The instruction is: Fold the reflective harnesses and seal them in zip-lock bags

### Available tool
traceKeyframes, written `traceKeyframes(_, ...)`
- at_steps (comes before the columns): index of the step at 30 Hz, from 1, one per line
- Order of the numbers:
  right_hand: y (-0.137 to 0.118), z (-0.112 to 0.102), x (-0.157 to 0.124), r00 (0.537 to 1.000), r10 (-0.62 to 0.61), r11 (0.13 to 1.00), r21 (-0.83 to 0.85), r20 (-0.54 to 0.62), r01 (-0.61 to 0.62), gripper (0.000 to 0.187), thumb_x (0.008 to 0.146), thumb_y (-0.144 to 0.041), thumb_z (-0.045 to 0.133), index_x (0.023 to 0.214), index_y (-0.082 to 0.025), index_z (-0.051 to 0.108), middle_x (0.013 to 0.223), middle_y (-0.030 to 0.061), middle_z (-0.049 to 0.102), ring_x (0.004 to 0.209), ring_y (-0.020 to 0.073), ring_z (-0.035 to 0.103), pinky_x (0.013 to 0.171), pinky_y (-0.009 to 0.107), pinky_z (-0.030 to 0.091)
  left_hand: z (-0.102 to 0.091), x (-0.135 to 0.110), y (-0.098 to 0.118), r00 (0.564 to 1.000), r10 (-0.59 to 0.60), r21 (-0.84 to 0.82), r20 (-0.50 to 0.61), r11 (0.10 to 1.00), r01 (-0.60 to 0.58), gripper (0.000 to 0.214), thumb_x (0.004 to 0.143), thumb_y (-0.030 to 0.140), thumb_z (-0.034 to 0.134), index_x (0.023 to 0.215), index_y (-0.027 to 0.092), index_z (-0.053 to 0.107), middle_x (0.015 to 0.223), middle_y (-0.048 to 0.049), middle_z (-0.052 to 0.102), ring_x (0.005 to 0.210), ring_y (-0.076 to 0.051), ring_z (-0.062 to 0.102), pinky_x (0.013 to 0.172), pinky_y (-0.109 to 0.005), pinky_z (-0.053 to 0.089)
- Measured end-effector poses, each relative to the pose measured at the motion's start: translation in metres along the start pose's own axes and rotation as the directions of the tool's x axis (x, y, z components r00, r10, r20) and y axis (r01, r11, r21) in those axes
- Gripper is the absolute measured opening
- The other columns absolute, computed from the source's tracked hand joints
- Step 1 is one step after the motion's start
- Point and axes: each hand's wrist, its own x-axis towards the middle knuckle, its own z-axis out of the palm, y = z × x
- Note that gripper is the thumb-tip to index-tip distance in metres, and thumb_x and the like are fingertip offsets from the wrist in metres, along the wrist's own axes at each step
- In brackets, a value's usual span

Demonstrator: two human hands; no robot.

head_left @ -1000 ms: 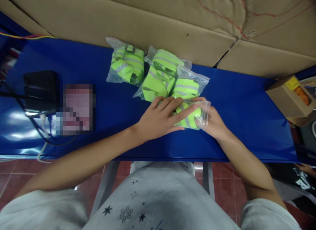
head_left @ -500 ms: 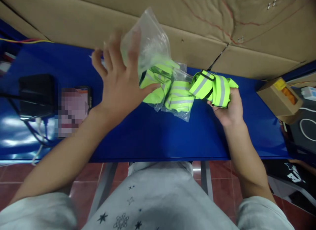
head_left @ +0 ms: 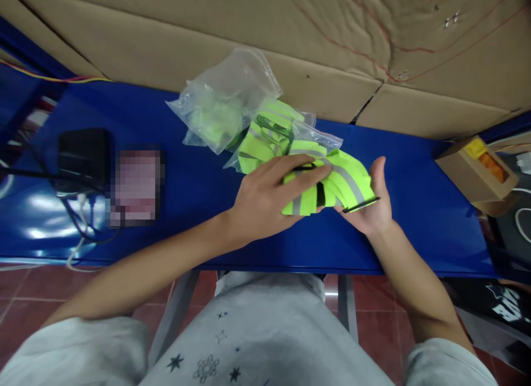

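Note:
A folded neon-green reflective band with grey stripes and a black buckle rests in my right hand, whose fingers cup it from below. My left hand lies over the band's left end, fingers curled on it. Behind them on the blue table lie bagged green bands. An empty clear plastic bag lies on top of another bagged band at the back.
A black box with cables and a phone sit at the table's left. A small cardboard box stands at the right edge. A large cardboard wall runs along the back. Red floor tiles show below.
My left hand dropped the empty clear bag onto the pile at the back and came down onto the band. My right hand brought the unbagged band closer to me.

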Motion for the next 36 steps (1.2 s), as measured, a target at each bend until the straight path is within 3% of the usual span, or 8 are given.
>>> traceKeyframes(2,0.002,-0.003,0.001,0.995,-0.099,0.991,-0.092,-0.015,0.098,0.085,0.088,-0.091,0.022,0.113,-0.022,0.066,0.100,0.0108,0.073,0.101,0.0285,0.072,0.077,0.041,0.062,0.001,-0.001,0.000,0.966,-0.248,-0.262,-0.070,0.939,0.222,0.038,0.090,0.037,0.076,0.125,0.021,0.071,0.119,-0.0077,0.075,0.108,-0.022,0.072,0.098,-0.033,0.058)
traceKeyframes(5,0.007,-0.001,0.002,0.952,-0.305,0.911,-0.298,-0.026,0.284,0.069,0.085,-0.087,0.047,0.115,-0.025,0.059,0.116,0.0089,0.070,0.111,0.0272,0.069,0.087,0.041,0.061,0.010,-0.004,0.000,0.781,-0.625,-0.604,0.007,0.619,0.502,0.030,0.090,0.042,0.076,0.111,0.021,0.075,0.096,-0.0018,0.077,0.084,-0.017,0.073,0.082,-0.030,0.062)
traceKeyframes(7,0.011,0.006,0.001,0.932,-0.360,0.863,-0.367,0.035,0.348,0.065,0.084,-0.075,0.065,0.126,-0.028,0.052,0.127,0.0080,0.067,0.116,0.0255,0.068,0.093,0.039,0.060,0.019,-0.008,0.000,0.682,-0.724,-0.736,0.101,0.407,0.541,0.028,0.091,0.044,0.075,0.108,0.022,0.075,0.095,-0.0013,0.077,0.084,-0.017,0.073,0.083,-0.031,0.062)
traceKeyframes(10,0.016,0.017,-0.002,0.966,-0.240,0.909,-0.328,0.095,0.258,0.064,0.085,-0.058,0.075,0.135,-0.029,0.047,0.133,0.0074,0.066,0.117,0.0230,0.069,0.096,0.038,0.060,0.029,-0.014,0.000,0.661,-0.735,-0.813,0.150,0.288,0.506,0.027,0.091,0.044,0.075,0.108,0.023,0.076,0.106,-0.0027,0.077,0.100,-0.020,0.073,0.095,-0.034,0.060)
traceKeyframes(17,0.012,0.020,-0.006,0.995,-0.090,0.959,-0.268,0.035,0.096,0.028,0.087,-0.039,0.074,0.109,-0.023,0.065,0.115,0.0050,0.073,0.107,0.0220,0.070,0.097,0.041,0.058,0.034,-0.024,-0.005,0.742,-0.658,-0.776,0.130,0.398,0.489,0.037,0.091,0.048,0.075,0.120,0.026,0.074,0.110,-0.0023,0.077,0.100,-0.018,0.072,0.090,-0.030,0.059)
traceKeyframes(23,0.006,0.009,-0.011,0.986,-0.116,0.963,-0.256,-0.119,0.082,0.010,0.081,-0.027,0.073,0.081,-0.022,0.065,0.067,-0.0035,0.061,0.056,0.0129,0.056,0.055,0.029,0.048,0.038,-0.023,-0.020,0.812,-0.582,-0.783,0.041,0.486,0.388,0.039,0.097,0.045,0.067,0.132,0.030,0.060,0.138,-0.0054,0.065,0.130,-0.021,0.061,0.111,-0.035,0.050)
traceKeyframes(32,-0.023,0.015,-0.023,0.976,-0.065,0.991,0.099,-0.208,0.087,0.016,0.069,-0.022,0.075,0.081,-0.018,0.065,0.064,-0.0017,0.063,0.045,0.0115,0.054,0.042,0.027,0.043,0.028,-0.013,-0.022,0.601,-0.757,-0.846,0.256,0.126,0.518,0.034,0.093,0.051,0.062,0.114,0.024,0.062,0.112,-0.0051,0.073,0.110,-0.027,0.073,0.095,-0.042,0.060)
traceKeyframes(36,-0.029,0.001,-0.023,0.946,-0.216,0.975,-0.009,-0.243,0.221,0.013,0.073,-0.029,0.074,0.078,-0.019,0.068,0.065,0.0015,0.064,0.043,0.0128,0.053,0.040,0.031,0.041,0.010,-0.004,-0.026,0.734,-0.665,-0.619,0.141,0.520,0.589,0.045,0.105,0.050,0.019,0.123,0.026,0.053,0.131,-0.0094,0.066,0.121,-0.025,0.068,0.101,-0.044,0.059)
